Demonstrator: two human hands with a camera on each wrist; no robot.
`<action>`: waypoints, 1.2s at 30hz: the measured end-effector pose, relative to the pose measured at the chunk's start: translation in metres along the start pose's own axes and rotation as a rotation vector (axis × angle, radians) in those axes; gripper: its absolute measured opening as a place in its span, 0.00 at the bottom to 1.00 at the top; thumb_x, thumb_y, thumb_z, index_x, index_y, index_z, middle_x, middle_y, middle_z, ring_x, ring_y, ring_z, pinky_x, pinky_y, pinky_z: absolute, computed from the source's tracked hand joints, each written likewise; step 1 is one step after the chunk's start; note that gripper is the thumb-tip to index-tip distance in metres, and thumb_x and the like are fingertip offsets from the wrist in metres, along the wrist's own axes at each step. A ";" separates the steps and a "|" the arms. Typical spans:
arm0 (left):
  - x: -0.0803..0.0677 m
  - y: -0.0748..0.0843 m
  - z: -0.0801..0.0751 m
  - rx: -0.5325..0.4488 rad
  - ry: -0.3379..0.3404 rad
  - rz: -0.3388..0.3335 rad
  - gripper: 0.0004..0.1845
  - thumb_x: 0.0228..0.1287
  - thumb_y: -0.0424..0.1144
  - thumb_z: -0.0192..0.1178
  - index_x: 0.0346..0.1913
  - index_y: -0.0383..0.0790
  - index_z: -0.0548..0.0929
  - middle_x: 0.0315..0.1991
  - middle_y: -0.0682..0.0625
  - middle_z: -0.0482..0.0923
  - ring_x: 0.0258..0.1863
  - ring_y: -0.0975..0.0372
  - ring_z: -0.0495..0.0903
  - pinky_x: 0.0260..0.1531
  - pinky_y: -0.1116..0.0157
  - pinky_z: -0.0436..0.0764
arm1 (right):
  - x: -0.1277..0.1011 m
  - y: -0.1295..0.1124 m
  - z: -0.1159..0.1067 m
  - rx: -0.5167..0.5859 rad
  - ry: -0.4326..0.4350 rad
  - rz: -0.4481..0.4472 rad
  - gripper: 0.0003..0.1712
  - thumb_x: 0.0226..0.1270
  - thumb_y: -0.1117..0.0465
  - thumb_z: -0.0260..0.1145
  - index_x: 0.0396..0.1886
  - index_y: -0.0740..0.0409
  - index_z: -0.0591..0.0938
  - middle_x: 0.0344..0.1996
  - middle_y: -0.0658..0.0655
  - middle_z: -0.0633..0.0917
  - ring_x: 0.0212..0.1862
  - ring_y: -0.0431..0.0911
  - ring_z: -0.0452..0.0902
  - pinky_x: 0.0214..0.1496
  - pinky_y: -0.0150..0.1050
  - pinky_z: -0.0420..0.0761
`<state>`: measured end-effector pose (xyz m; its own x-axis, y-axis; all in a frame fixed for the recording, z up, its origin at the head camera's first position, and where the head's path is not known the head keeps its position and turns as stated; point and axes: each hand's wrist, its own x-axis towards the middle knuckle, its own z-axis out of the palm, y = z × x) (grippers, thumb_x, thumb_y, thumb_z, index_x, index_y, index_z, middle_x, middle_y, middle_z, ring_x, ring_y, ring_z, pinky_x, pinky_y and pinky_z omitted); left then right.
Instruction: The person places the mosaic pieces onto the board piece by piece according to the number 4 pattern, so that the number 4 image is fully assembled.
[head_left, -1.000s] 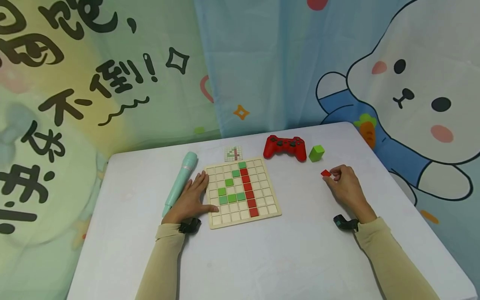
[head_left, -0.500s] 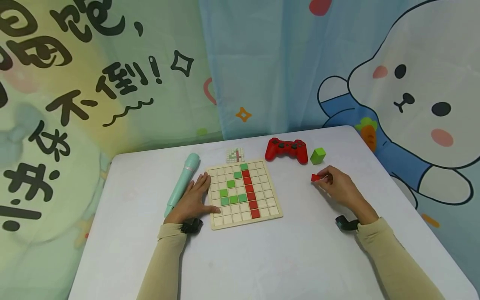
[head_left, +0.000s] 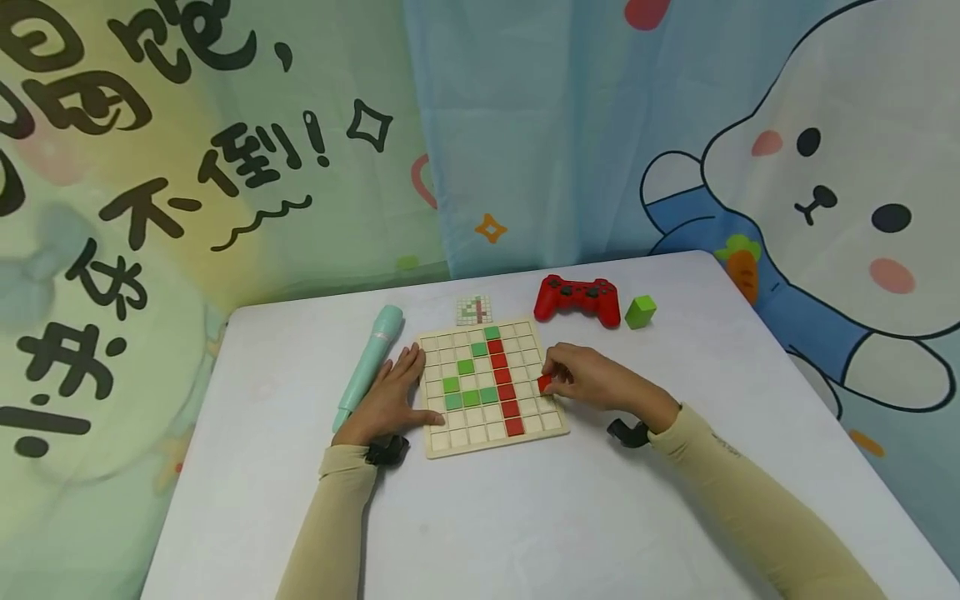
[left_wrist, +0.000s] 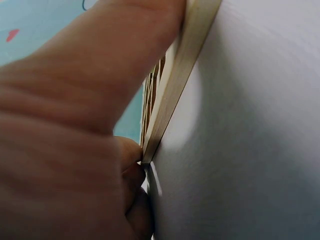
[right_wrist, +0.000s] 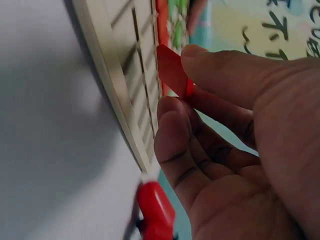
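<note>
A wooden grid board (head_left: pixel 457 436) lies on the white table, with a vertical line of red squares and several green squares set in it. My left hand (head_left: pixel 390 400) rests along its left edge, fingers spread and the thumb over the lower left corner. In the left wrist view the thumb (left_wrist: pixel 125 55) lies against the board's side. My right hand (head_left: pixel 592 377) pinches a small red square block (right_wrist: pixel 172 71) between thumb and fingertips, over the right columns of the grid. The squares beneath those fingers are partly hidden.
A mint-green microphone-shaped object (head_left: pixel 369 362) lies left of the board, beside my left hand. Behind the board are a small pattern card (head_left: pixel 474 310) and a red game controller (head_left: pixel 577 301). A green cube (head_left: pixel 641 312) stands right of the controller.
My right hand has carried the red block leftward from the right side of the table to over the board's right part. The left hand has stayed on the board's edge.
</note>
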<state>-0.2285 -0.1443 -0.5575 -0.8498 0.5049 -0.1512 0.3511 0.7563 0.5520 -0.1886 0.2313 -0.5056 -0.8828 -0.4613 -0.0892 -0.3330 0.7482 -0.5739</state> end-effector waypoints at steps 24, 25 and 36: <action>0.003 -0.006 -0.001 0.022 0.004 0.024 0.69 0.56 0.62 0.79 0.87 0.38 0.45 0.90 0.45 0.36 0.90 0.50 0.37 0.89 0.46 0.37 | 0.040 -0.005 0.029 -0.014 -0.071 -0.023 0.12 0.69 0.60 0.78 0.38 0.53 0.80 0.35 0.50 0.79 0.40 0.42 0.74 0.41 0.33 0.76; 0.003 -0.006 -0.002 0.021 0.006 0.025 0.69 0.56 0.62 0.79 0.87 0.38 0.45 0.90 0.44 0.36 0.90 0.50 0.37 0.89 0.45 0.37 | 0.041 -0.005 0.029 -0.010 -0.072 -0.015 0.12 0.68 0.60 0.78 0.37 0.53 0.80 0.35 0.50 0.79 0.40 0.42 0.74 0.42 0.34 0.77; 0.002 -0.006 0.000 0.010 0.009 0.031 0.69 0.56 0.62 0.79 0.87 0.37 0.45 0.90 0.43 0.37 0.90 0.49 0.38 0.89 0.44 0.38 | 0.020 0.015 0.014 0.145 0.019 0.088 0.15 0.80 0.54 0.67 0.58 0.54 0.83 0.43 0.52 0.86 0.45 0.45 0.79 0.48 0.38 0.82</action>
<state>-0.2329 -0.1480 -0.5611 -0.8421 0.5242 -0.1267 0.3810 0.7445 0.5483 -0.2070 0.2269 -0.5275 -0.9132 -0.3864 -0.1297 -0.2037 0.7081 -0.6761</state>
